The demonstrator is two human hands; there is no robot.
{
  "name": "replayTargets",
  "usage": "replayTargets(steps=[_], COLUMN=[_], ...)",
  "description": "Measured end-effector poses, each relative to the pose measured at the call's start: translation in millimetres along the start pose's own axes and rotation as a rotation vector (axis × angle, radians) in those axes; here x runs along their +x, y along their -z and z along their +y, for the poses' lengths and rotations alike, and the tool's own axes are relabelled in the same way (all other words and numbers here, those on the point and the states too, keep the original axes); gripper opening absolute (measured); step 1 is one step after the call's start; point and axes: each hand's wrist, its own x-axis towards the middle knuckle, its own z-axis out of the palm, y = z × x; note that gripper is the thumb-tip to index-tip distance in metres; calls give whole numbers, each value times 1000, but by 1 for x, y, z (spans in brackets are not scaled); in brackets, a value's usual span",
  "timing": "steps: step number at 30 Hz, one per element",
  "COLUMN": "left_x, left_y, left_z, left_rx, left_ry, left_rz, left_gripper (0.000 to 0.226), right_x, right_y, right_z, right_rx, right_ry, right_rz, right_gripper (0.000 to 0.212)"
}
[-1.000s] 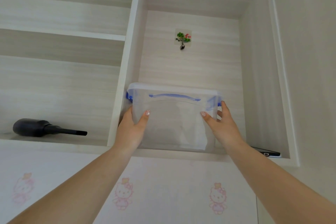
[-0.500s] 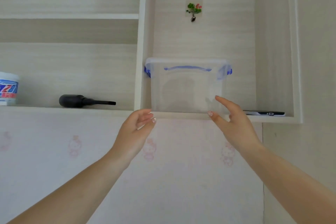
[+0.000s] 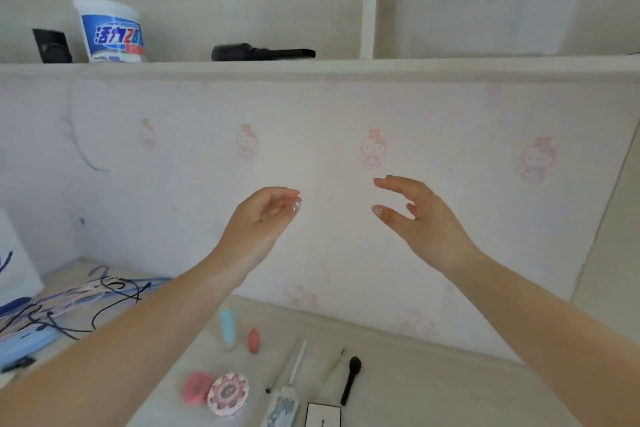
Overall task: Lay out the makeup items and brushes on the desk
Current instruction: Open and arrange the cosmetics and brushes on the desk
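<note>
Left hand (image 3: 263, 215) and right hand (image 3: 415, 215): raised, fingers loosely curled, holding nothing. Below them on the pale tabletop (image 3: 433, 381): round patterned compact (image 3: 228, 393), slim black-tipped brush (image 3: 350, 380), pink oval sponge (image 3: 254, 340).

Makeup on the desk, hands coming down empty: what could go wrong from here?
1. The left forearm passes low over the blue tube; it might tip it.
2. The black-headed brush and thin brushes lie close together; one may get nudged.
3. Tangled cords on the left could snag.

Both forearms bare — no sleeves, watch or rings in view; left hand (image 3: 263, 218) and right hand (image 3: 420, 218) have pale glossy polished nails.
</note>
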Motion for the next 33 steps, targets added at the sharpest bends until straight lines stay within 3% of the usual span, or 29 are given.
replayTargets(steps=[11, 18, 23, 33], left_x=[17, 37, 39, 39], left_y=[122, 177, 183, 160], left_z=[-118, -220, -284, -365], left_rx=[-20, -96, -105, -93], left_ry=[116, 300, 409, 513], left_rz=[46, -28, -147, -144], left_gripper=[16, 18, 15, 17], right_x=[23, 46, 41, 40], right_y=[-161, -270, -314, -363], right_z=[15, 30, 49, 128], right_rx=[7, -9, -42, -7], right_ry=[-113, -289, -398, -471], right_rz=[-148, -196, -207, -234], right_gripper=[32, 30, 29, 29])
